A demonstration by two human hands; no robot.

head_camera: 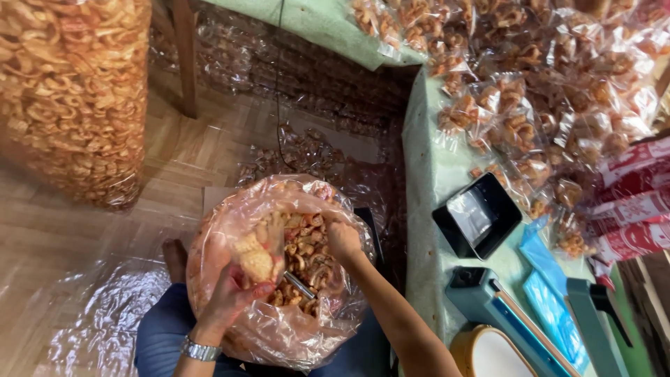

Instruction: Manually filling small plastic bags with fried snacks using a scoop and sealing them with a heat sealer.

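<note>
A: Where are the hands?
B: The left hand [234, 297] is closed on a small filled packet [255, 255]; the right hand [343, 241] is curled inside the big snack bag [279, 328] on the lap.
A: Other packages?
B: Clear sealed packets [530, 105] on the green table [426, 181], red-and-white wrappers [631, 202] at right.

From my remote seat I see a thin, glossy, crinkled clear plastic bag [279, 328] of rough, crisp fried snacks [307, 255]. Below it, the wrist carries a shiny metal watch [201, 350]. Left of the bag the wooden parquet floor [195, 150] looks smooth; right of it, matt green cloth [426, 181].
</note>
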